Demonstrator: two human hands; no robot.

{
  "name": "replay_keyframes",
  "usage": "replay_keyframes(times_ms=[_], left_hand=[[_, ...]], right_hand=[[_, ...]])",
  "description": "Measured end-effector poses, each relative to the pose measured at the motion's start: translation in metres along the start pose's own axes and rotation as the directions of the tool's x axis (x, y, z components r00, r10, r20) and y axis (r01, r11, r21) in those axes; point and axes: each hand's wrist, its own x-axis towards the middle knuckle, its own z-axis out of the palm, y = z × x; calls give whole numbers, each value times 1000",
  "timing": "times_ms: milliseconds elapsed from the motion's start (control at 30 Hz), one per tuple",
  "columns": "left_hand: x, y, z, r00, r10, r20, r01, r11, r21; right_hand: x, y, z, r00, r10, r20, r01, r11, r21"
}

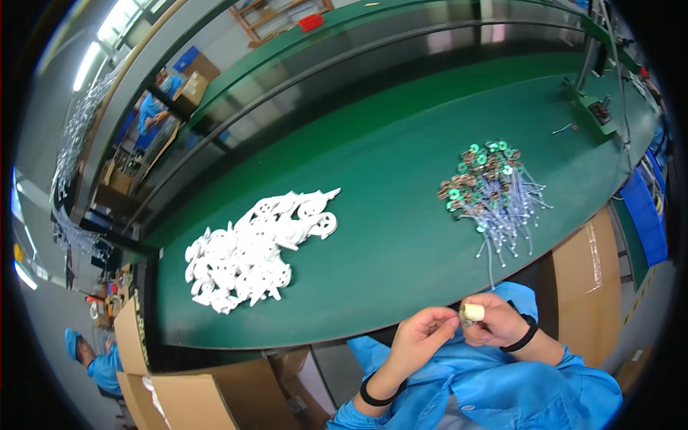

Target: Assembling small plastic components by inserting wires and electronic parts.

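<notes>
Close to my body, just off the table's near edge, my left hand (424, 335) and my right hand (500, 320) meet with fingers pinched together. A small pale, shiny thing (464, 322) shows between their fingertips, mostly hidden by the fingers. At the tip of my right hand's fingers is a cream-yellow piece (474, 312); whether it wraps a finger or is held I cannot tell. Beyond the right hand lies a heap of small copper-coloured coils with green discs and clear wire leads (494, 193). Farther left is a heap of white plastic parts (244, 251), some with round spoked ends.
The green table (373, 265) has a raised green rail (401, 36) behind it. A metal fixture (598, 111) stands at the far right, near a loose wire piece (565, 129). Cardboard boxes (188, 401) and a blue bin (645, 215) flank the table. Co-workers (100, 362) sit farther off.
</notes>
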Motion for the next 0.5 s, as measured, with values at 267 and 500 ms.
replay_keyframes(times_ms=[267,500], left_hand=[[-5,4,-8,1000,-9,-6,9,984,177],[2,2,-5,997,-39,65,41,999,-36]], right_hand=[[6,-1,8,998,37,-44,-40,996,-83],[6,2,7,997,81,-14,-80,997,21]])
